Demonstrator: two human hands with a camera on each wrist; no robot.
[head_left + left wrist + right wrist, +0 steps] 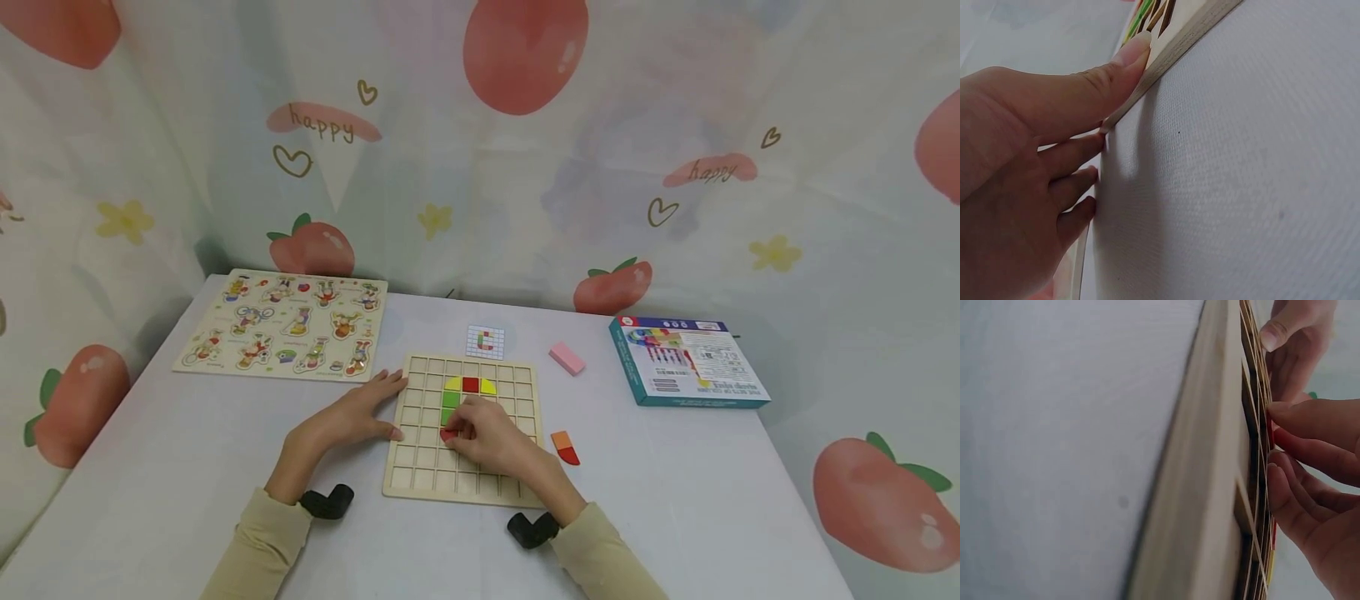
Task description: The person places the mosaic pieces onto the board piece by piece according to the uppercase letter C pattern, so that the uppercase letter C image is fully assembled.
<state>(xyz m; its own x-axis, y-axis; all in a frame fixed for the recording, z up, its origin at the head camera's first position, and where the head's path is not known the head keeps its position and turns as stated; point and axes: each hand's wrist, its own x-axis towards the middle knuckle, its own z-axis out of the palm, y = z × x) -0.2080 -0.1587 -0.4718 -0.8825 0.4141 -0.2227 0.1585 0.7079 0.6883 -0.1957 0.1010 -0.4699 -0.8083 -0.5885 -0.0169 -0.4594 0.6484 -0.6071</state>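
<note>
In the head view a wooden grid board (420, 479) lies on the table. Green squares (450, 400), a red square (470, 384) and rounded yellow pieces (488, 387) sit in its cells. My right hand (487, 437) is over the middle of the board and pinches a red piece (447, 434) down at a cell below the green ones; the fingers partly hide it. My left hand (358, 414) rests at the board's left edge, fingers extended. In the left wrist view its thumb (1129, 53) touches the board's rim.
Right of the board lie an orange square (561, 439) with a red rounded piece (569, 456), and a pink block (567, 358). A pattern card (485, 342) lies behind it. A picture puzzle board (281, 329) is at back left, a teal-edged box (690, 362) at back right.
</note>
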